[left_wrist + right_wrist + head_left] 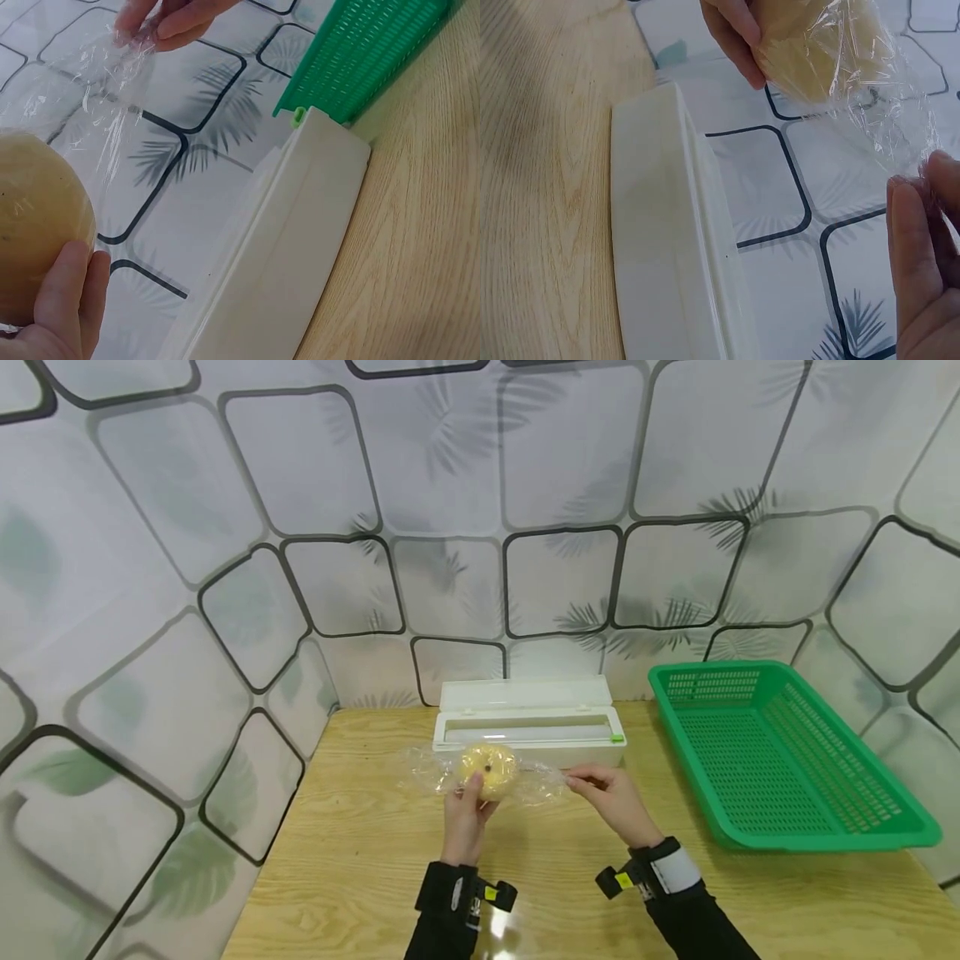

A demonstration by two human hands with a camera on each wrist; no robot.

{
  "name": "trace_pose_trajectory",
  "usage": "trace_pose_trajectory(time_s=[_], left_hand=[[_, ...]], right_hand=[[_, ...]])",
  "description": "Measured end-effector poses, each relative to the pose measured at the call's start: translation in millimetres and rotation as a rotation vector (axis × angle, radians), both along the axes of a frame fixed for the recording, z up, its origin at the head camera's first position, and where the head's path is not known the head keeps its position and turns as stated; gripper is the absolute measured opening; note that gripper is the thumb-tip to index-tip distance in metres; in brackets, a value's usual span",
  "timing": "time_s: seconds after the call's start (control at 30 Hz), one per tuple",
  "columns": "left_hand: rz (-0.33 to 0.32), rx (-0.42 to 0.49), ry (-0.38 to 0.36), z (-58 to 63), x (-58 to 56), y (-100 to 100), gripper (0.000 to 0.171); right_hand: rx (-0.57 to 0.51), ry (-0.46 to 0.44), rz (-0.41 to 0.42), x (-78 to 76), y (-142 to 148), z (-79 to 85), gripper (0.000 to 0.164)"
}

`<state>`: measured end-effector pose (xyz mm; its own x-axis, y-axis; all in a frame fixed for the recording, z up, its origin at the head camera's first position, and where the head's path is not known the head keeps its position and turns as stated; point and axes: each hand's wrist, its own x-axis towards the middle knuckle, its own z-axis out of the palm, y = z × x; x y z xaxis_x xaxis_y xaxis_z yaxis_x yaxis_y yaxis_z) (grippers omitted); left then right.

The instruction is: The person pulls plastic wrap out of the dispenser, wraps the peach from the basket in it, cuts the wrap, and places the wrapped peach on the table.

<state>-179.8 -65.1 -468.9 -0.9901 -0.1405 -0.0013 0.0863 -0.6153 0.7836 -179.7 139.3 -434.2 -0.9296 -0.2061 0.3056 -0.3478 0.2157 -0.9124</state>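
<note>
A round yellow fruit [487,768] with a small dark spot at its middle is covered by clear cling film [542,783]. My left hand [467,822] grips the fruit from below, its thumb on the near side. Off to the right, my right hand [617,803] pinches the gathered end of the film between thumb and fingertips. In the right wrist view, the film [889,120] runs from the fruit [799,45] to those fingers. Just behind the hands, a white cling film dispenser [528,756] stands on the table with its lid raised.
A green plastic basket [757,843] with perforated walls stands at the right on the wooden table [360,860]. The dispenser has a light green slider [617,738] at its right end. A patterned curtain [450,585] surrounds the table's back and sides.
</note>
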Motion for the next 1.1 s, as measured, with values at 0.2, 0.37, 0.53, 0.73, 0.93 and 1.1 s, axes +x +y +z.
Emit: trace_pose_trajectory(time_s=[0.2,0.37,0.53,0.73,0.93,1.1], left_hand=[[0.035,0.001,0.000,1.7,0.0,4,0.014],[0.057,0.017,-0.012,3.2,0.2,10,0.017],[0.052,-0.021,0.011,2.3,0.7,13,0.017],[0.027,-0.094,0.070,-2.1,1.0,17,0.025],[0.062,-0.237,0.089,-4.1,-0.5,22,0.029],[0.055,-0.314,0.127,-3.7,-0.5,26,0.042]], right_hand=[[0.023,0.079,-0.166,8.9,-6,9.9,0.009],[-0.030,0.126,-0.230,10.9,-9,10.2,0.008],[-0.018,0.122,-0.263,14.0,-11,17.2,0.009],[-0.011,0.145,-0.246,19.3,-18,30.5,0.008],[0.017,0.203,-0.222,25.3,-28,42.3,0.006],[0.039,0.289,-0.188,26.4,-36,42.1,0.007]])
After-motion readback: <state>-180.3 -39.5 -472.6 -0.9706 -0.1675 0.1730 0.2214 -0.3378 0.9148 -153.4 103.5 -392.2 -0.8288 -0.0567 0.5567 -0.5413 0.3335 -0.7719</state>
